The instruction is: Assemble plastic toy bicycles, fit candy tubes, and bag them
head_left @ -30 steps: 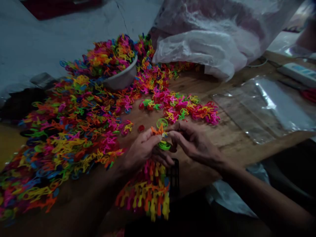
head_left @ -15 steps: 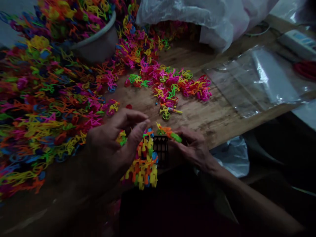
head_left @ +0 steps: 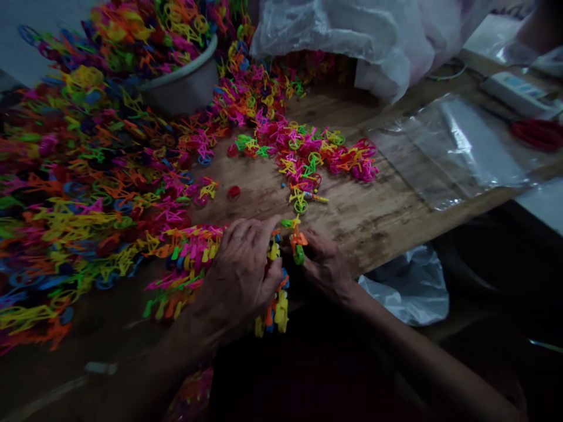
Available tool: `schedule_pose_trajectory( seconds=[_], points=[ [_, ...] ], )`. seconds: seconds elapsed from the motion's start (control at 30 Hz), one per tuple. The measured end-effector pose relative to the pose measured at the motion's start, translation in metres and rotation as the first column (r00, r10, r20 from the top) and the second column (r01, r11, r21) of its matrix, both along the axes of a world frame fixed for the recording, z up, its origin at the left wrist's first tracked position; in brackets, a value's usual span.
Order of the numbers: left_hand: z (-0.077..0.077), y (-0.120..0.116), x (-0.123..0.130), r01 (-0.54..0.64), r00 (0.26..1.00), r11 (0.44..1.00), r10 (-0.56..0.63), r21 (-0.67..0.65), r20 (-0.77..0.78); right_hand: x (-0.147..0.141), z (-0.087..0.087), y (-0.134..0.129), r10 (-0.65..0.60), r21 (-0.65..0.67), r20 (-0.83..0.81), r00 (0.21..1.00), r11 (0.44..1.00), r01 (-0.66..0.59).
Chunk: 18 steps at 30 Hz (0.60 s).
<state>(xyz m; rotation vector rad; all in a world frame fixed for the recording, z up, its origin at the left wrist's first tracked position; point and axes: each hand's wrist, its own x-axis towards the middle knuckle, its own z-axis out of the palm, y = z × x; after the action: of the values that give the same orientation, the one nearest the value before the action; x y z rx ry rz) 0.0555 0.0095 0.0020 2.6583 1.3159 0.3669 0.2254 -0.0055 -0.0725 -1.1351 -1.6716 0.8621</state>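
My left hand (head_left: 246,264) lies over a block of small plastic toy bicycles (head_left: 193,249) lined up in tight rows, its fingers curled over the far side and its thumb at the right end. Yellow, orange and blue parts of the row's end (head_left: 281,308) show below that thumb. Just to the right, my right hand (head_left: 325,264) pinches a single toy bicycle (head_left: 299,239), orange in the middle with green wheels, held upright close to the row's end. What supports the rows is hidden in shadow and under my left hand.
A large heap of loose toy bicycles (head_left: 97,170) covers the left of the wooden table (head_left: 360,217). A grey tub (head_left: 185,88) heaped with more stands behind. Smaller pile (head_left: 316,146) ahead; clear plastic bags (head_left: 444,146), red-handled scissors (head_left: 534,133) and a power strip (head_left: 519,91) at right.
My left hand has moved right and come down over the rows, uncovering their left part. The toy bicycle in my right hand has turned from nearly flat to upright and moved slightly left.
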Motion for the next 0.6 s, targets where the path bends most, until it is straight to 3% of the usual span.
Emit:
schedule_pose_trajectory(
  seconds=[0.17, 0.4, 0.6],
  points=[
    [-0.002, -0.003, -0.001, -0.031, 1.0, 0.999, 0.031, -0.01, 0.003, 0.0, -0.008, 0.001, 0.005, 0.04, 0.044, 0.999, 0.999, -0.007],
    [-0.003, -0.003, -0.002, -0.056, 0.997, 0.998, 0.057, -0.005, 0.056, -0.004, -0.004, 0.003, 0.022, 0.172, 0.157, 0.987, 0.984, -0.05],
    [0.015, 0.005, -0.008, -0.073, 0.977, 0.975, 0.113, -0.209, 0.183, -0.01, -0.005, 0.002, -0.025, 0.243, 0.215, 0.976, 0.97, -0.029]
  ],
)
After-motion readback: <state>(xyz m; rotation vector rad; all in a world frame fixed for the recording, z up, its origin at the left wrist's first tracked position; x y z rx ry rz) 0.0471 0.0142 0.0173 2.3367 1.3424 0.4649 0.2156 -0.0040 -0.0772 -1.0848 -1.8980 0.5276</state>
